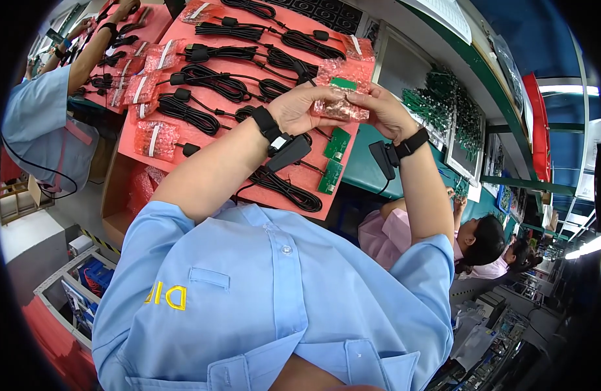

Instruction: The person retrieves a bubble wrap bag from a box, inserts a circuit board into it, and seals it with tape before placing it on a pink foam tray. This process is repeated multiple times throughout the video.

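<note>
Shirt [339, 280]: blue, close.
Left hand [297, 109]: pinching wrap [344, 112].
Right hand [386, 112]: same.
Wrap: by right edge of table [301, 21], green board [343, 83] showing.
Feel: likely light, soft; board could crack; hold sides.

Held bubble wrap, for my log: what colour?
The bubble wrap is pink, clearest in the head view.

A person in light blue [36, 107] is at upper left, a pale crate [55, 274] holding a blue object [98, 277] at lower left, a person in pink [386, 236] right of centre, papers [447, 16] and a red panel [537, 130] at upper right, and a lit lamp [590, 246] at the right edge.
</note>
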